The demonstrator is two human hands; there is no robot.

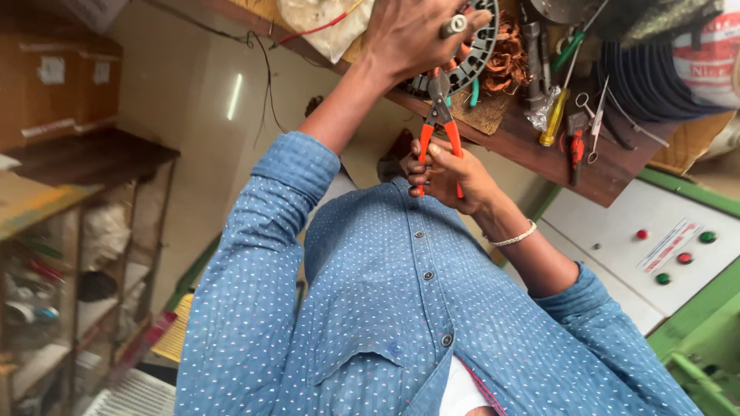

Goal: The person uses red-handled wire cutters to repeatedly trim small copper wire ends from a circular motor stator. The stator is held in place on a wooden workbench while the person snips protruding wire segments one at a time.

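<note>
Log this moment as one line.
left hand: gripping stator on bench | right hand: holding orange-handled pliers, tip at the stator's edge | nearby: yellow screwdriver, scissors

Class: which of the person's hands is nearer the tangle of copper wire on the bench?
Left. The left hand rests on the round stator right beside the copper wire; the right hand is lower, gripping the orange-handled cutters.
</note>
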